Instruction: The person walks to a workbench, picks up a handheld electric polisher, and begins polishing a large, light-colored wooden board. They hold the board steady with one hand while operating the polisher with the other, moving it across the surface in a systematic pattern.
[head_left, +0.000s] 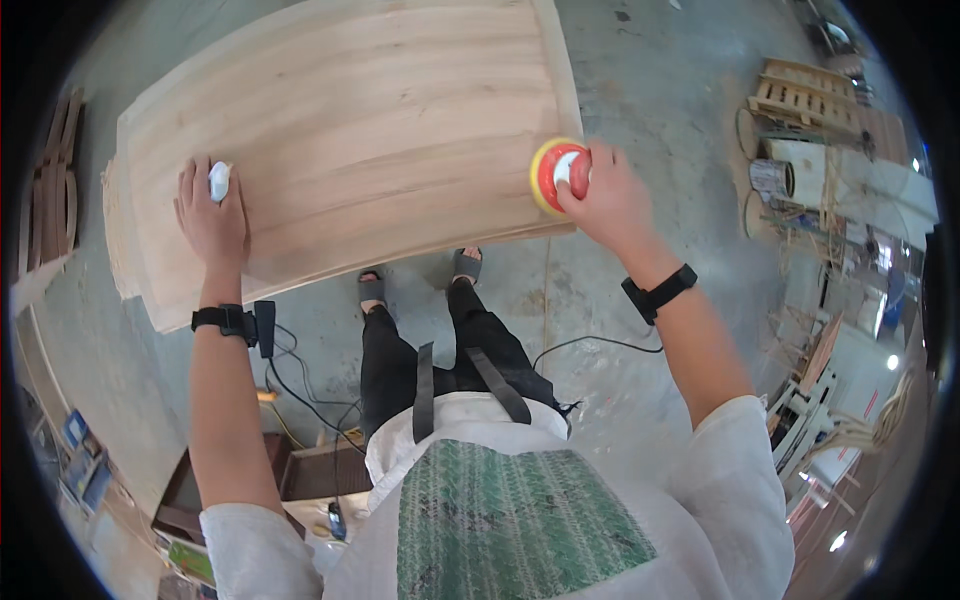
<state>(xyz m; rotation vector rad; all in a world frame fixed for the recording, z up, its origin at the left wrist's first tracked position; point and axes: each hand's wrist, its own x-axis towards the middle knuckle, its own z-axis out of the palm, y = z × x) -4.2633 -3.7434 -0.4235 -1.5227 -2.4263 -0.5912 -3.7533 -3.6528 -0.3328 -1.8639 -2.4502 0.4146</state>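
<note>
A large pale wooden panel (350,130) lies flat in front of me, on top of other boards. My left hand (212,215) rests palm down near the panel's left front corner, with a small white object (219,181) at its fingers. My right hand (608,195) grips a red sander with a yellow round pad (555,172), pressed at the panel's right front edge. Both wrists wear black straps.
Below the panel is grey concrete floor (640,80) with black cables (300,380) trailing near my feet. Wooden pallets and scrap wood (800,95) stand at the right. Curved wooden pieces (55,190) sit at the left, a dark box (185,495) at lower left.
</note>
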